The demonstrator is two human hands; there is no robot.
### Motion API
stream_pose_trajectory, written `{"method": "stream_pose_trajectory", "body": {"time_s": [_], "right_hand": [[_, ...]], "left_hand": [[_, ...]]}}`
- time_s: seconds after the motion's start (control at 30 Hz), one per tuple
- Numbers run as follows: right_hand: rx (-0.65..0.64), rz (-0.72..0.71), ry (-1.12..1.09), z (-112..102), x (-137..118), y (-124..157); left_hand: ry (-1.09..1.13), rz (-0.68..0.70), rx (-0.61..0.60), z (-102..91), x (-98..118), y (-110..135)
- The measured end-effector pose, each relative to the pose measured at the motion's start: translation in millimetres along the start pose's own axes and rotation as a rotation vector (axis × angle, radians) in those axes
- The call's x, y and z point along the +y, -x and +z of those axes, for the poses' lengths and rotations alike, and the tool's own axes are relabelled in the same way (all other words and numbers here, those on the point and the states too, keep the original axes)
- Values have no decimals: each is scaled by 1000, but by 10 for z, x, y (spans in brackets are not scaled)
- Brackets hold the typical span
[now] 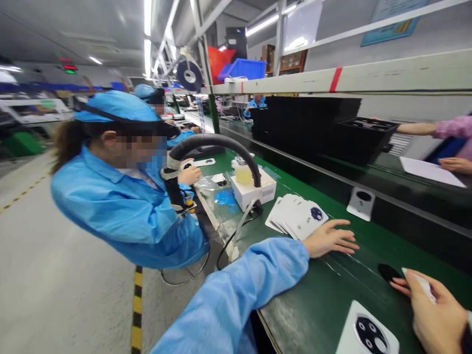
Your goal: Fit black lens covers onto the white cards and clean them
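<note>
Panel, glossy white, runs off the lower edge of the frame, its round black lens plate facing up. At lower right our right hand pinches a crumpled white wad, fingertips at a thin black disc; whether they grip it, we cannot tell. Right of centre, our left hand spreads its fingers beside a fanned white stack, long axis slanting up rightward, lens end upper right. Beyond, a jar of yellow liquid tops a white box.
</note>
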State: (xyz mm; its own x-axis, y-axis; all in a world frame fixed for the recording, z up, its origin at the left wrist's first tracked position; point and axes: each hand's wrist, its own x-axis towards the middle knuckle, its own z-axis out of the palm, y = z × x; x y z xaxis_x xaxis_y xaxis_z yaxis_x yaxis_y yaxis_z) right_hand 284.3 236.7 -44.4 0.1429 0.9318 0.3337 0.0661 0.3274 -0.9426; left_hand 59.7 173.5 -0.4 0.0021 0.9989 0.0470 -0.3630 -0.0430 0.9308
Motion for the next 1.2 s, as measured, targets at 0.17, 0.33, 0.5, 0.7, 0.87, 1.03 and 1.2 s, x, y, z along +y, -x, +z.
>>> {"method": "stream_pose_trajectory", "body": {"time_s": [0.17, 0.33, 0.5, 0.7, 0.87, 1.03, 1.2], "right_hand": [[85, 10, 46, -97, -234, 169], [-4, -10, 240, -294, -403, 591], [-235, -135, 383, -449, -653, 1104], [-507, -396, 507, -672, -866, 1545], [-686, -665, 566, -721, -897, 1698], [-772, -752, 657, -683, -884, 1711], [-788, -685, 665, -679, -877, 1705]], "left_hand": [[252, -57, -117, -101, 32, 169], [276, -129, -173, -59, -58, 291], [91, -177, -263, 53, -19, 452], [-256, -118, -361, 251, -12, 711], [-713, 112, -547, 315, -7, 877], [-941, 147, -669, 293, -42, 930], [-957, 104, -694, 281, -137, 927]]}}
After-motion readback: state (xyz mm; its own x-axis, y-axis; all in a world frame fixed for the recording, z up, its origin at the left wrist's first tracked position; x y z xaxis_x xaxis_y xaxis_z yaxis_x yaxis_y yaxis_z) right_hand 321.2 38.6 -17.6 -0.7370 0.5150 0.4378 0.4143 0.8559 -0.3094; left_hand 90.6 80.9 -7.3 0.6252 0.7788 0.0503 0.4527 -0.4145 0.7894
